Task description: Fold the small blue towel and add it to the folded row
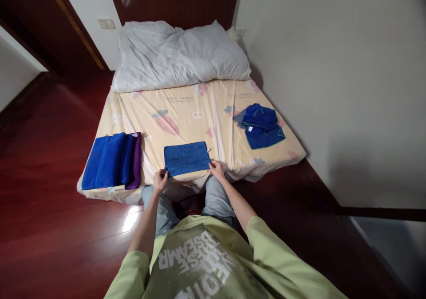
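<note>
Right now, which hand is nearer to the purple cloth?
Left. The left hand holds the near left corner of the flat blue cloth, a short way right of the purple cloth; the right hand holds the near right corner, farther right.

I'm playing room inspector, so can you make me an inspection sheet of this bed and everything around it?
Surface: patterned bed sheet, wrinkled, with carrot pictures.
Things: a flat blue cloth at the bed's near edge; folded bright-blue cloths and a purple cloth left of it.
Clutter: a loose blue heap with green edging, to the right; rumpled white bedding at the far end.
Hands: left hand and right hand pinch the flat cloth's near corners.
Cables: nothing seen.
Surroundings: dark headboard, reddish floor, pale wall.
</note>
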The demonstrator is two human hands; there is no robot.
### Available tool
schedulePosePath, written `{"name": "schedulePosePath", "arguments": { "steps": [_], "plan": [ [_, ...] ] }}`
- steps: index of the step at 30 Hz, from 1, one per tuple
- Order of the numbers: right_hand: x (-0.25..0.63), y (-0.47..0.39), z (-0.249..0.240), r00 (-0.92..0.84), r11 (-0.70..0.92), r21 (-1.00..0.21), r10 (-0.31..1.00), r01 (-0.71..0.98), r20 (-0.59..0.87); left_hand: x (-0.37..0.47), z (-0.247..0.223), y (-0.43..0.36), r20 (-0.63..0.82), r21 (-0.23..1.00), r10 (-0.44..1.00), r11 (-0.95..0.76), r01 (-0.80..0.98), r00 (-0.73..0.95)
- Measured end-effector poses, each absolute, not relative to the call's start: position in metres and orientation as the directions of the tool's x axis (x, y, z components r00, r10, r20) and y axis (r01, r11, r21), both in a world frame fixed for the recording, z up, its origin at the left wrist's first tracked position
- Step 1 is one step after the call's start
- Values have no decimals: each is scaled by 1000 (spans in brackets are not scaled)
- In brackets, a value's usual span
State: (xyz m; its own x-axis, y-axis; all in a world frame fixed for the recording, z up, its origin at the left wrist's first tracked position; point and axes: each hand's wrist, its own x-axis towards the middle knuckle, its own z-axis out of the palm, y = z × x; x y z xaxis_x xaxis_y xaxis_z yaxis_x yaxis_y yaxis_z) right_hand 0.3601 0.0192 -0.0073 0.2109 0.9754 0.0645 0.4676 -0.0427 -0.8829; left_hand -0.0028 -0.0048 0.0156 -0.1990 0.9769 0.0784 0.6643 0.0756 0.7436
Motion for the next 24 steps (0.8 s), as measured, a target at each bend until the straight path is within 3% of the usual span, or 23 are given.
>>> {"name": "schedulePosePath", "arguments": {
  "steps": [14, 24],
  "plan": [
    [360, 19, -9, 270, -38, -910, 959, 414, 82, 3, 15, -5, 146, 801, 953, 45, 598, -267],
    [358, 17, 4, 116, 70, -855, 982, 514, 150, 3, 16, -4, 156, 766, 980, -41, 642, -123]
  ]
}}
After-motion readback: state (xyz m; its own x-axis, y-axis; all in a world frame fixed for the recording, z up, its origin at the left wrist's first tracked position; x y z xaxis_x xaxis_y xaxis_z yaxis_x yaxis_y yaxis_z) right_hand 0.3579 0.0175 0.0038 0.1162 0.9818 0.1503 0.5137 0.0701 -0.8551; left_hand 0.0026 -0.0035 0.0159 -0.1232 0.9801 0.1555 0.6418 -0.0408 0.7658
